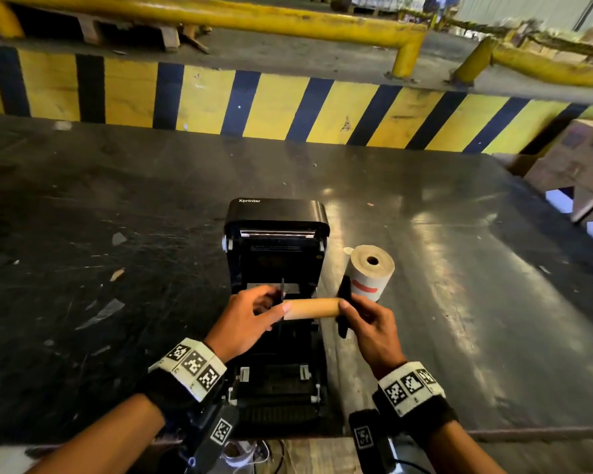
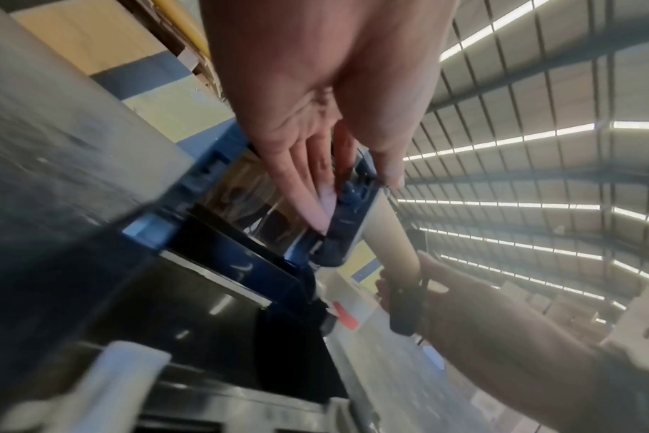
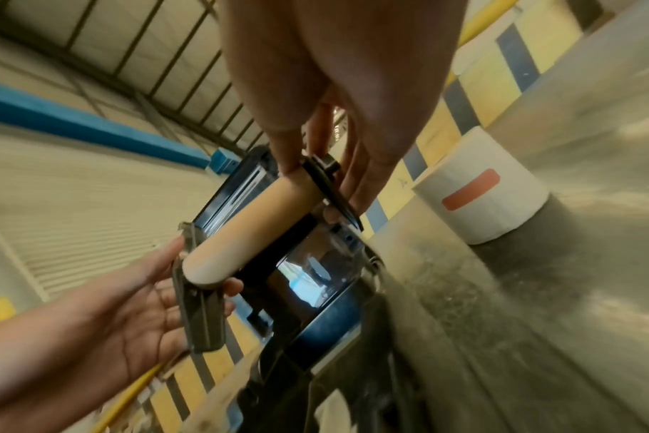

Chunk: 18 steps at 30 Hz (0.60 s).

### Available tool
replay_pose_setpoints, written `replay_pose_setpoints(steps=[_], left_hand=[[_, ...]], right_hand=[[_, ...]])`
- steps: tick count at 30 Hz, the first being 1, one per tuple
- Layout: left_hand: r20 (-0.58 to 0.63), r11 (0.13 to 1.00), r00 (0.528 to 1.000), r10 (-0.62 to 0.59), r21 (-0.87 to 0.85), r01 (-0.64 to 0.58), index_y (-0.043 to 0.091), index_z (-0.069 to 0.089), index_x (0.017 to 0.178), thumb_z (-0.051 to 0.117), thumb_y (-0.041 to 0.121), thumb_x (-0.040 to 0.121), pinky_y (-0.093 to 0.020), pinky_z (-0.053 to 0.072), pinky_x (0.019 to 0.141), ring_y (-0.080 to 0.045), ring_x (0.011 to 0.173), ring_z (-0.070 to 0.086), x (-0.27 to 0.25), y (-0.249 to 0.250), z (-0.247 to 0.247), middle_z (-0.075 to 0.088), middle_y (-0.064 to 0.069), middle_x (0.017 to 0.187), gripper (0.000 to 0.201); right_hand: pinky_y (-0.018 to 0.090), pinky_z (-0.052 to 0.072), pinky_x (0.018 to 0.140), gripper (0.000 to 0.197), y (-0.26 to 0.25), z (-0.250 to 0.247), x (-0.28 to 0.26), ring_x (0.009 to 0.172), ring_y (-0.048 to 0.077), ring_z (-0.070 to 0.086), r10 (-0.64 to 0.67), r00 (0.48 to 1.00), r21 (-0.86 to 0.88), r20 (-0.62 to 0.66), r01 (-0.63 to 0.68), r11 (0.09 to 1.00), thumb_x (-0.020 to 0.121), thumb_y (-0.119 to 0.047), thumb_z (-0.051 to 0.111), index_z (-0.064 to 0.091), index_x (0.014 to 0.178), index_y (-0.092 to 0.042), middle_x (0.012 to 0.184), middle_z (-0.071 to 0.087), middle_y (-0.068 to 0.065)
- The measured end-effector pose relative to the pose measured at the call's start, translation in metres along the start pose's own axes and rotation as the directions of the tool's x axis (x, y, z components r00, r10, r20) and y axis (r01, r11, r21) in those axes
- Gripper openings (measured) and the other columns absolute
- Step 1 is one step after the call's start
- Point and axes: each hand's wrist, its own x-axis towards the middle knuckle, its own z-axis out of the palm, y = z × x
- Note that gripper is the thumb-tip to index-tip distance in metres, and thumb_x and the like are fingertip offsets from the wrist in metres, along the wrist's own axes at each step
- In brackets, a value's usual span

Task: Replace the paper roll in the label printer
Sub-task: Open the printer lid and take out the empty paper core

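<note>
Hands come first: we have the left hand [image 1: 245, 318] and the right hand [image 1: 368, 321] each pinching one black end plate [image 3: 201, 307] of the spindle, fingers and thumb curled round the plates, with the bare cardboard core [image 1: 310, 308] spanning between them just above the open printer [image 1: 276, 302]. We judge the core light and stiff but easy to crush, and smooth enough to slide off its spindle, so the plastic plates are the safer place to hold while one is pulled away. Beyond our right hand, the fresh paper roll [image 1: 370, 275] stands on end on the dark table [image 1: 459, 268], just beside the printer. It looks denser and heavier; we would grasp it around its outer wrap. Our count: two hands, two end plates, one empty core, one full roll, one printer.
</note>
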Motion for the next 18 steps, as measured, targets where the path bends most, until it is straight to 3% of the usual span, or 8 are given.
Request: replay_pose_setpoints(steps=[2, 4, 6, 7, 9, 11, 14, 18], left_hand=[[-0.001, 0.999, 1.000, 0.011, 0.048, -0.011, 0.011, 0.066, 0.105, 0.069, 0.025, 0.082, -0.037, 0.056, 0.066, -0.030, 0.081, 0.068, 0.006, 0.007, 0.022, 0.071, -0.012, 0.091, 0.027], [-0.074, 0.996, 0.997, 0.035, 0.087, -0.028, 0.013, 0.067, 0.097, 0.070, 0.031, 0.079, -0.035, 0.052, 0.065, -0.017, 0.067, 0.062, 0.013, 0.014, 0.041, 0.069, -0.006, 0.081, 0.026], [-0.117, 0.984, 0.991, 0.066, 0.171, -0.046, 0.016, 0.068, 0.096, 0.070, 0.031, 0.080, -0.029, 0.049, 0.066, -0.009, 0.063, 0.055, 0.023, 0.021, 0.062, 0.064, -0.002, 0.074, 0.022], [-0.102, 0.956, 0.991, 0.084, 0.290, -0.051, 0.018, 0.068, 0.099, 0.069, 0.033, 0.080, -0.029, 0.048, 0.069, -0.011, 0.068, 0.058, 0.029, 0.023, 0.076, 0.063, -0.001, 0.076, 0.025], [-0.006, 0.789, 0.998, 0.064, 0.613, -0.047, 0.021, 0.064, 0.111, 0.065, 0.040, 0.080, -0.034, 0.047, 0.080, -0.021, 0.095, 0.060, 0.039, 0.021, 0.099, 0.064, -0.004, 0.096, 0.036], [0.048, 0.600, 0.998, -0.044, 0.800, -0.012, 0.021, 0.058, 0.119, 0.061, 0.040, 0.083, -0.037, 0.043, 0.091, -0.027, 0.116, 0.051, 0.050, 0.016, 0.127, 0.060, -0.006, 0.118, 0.041], [0.033, 0.434, 0.989, -0.144, 0.900, 0.033, 0.016, 0.057, 0.116, 0.059, 0.031, 0.085, -0.040, 0.036, 0.098, -0.029, 0.125, 0.043, 0.064, 0.016, 0.162, 0.057, -0.007, 0.127, 0.034], [0.031, 0.321, 0.982, -0.184, 0.947, 0.031, 0.011, 0.053, 0.120, 0.054, 0.016, 0.089, -0.041, 0.035, 0.099, -0.031, 0.129, 0.039, 0.082, 0.022, 0.199, 0.055, -0.011, 0.131, 0.032]], right_hand=[[0.039, 0.044, 0.057, 0.013, -0.001, -0.024, 0.002, 0.055, 0.025, 0.051, 0.048, 0.998, 0.042, -0.028, -0.047, 0.998, 0.089, -0.005, 0.059, 0.069, 0.085, 0.004, 0.061, 0.057, 0.015], [0.041, 0.041, 0.056, 0.016, 0.004, -0.050, 0.004, 0.054, 0.027, 0.048, 0.091, 0.992, 0.057, -0.090, -0.086, 0.995, 0.089, -0.003, 0.059, 0.067, 0.080, 0.007, 0.061, 0.055, 0.018], [0.038, 0.040, 0.052, 0.018, 0.013, -0.082, 0.004, 0.049, 0.025, 0.048, 0.129, 0.979, 0.023, -0.159, -0.127, 0.992, 0.089, -0.003, 0.059, 0.065, 0.081, 0.012, 0.057, 0.054, 0.016], [0.035, 0.040, 0.049, 0.017, 0.018, -0.100, 0.004, 0.046, 0.023, 0.050, 0.148, 0.972, 0.001, -0.184, -0.150, 0.989, 0.088, -0.003, 0.060, 0.065, 0.079, 0.011, 0.054, 0.055, 0.012], [0.028, 0.041, 0.042, 0.012, 0.031, -0.129, 0.002, 0.044, 0.019, 0.051, 0.171, 0.965, -0.059, -0.199, -0.186, 0.981, 0.087, -0.003, 0.061, 0.067, 0.078, 0.003, 0.049, 0.057, 0.001], [0.019, 0.039, 0.038, 0.008, 0.042, -0.153, -0.001, 0.046, 0.017, 0.052, 0.183, 0.966, -0.148, -0.183, -0.211, 0.966, 0.086, -0.004, 0.063, 0.070, 0.081, -0.003, 0.050, 0.059, -0.002], [0.012, 0.038, 0.038, 0.008, 0.054, -0.177, -0.003, 0.039, 0.002, 0.052, 0.219, 0.965, -0.208, -0.141, -0.245, 0.947, 0.086, -0.005, 0.064, 0.071, 0.083, -0.003, 0.051, 0.060, -0.003], [0.013, 0.038, 0.040, 0.015, 0.069, -0.193, -0.002, 0.039, 0.000, 0.052, 0.237, 0.964, -0.308, -0.117, -0.263, 0.915, 0.085, -0.014, 0.067, 0.074, 0.092, -0.004, 0.065, 0.069, 0.008]])
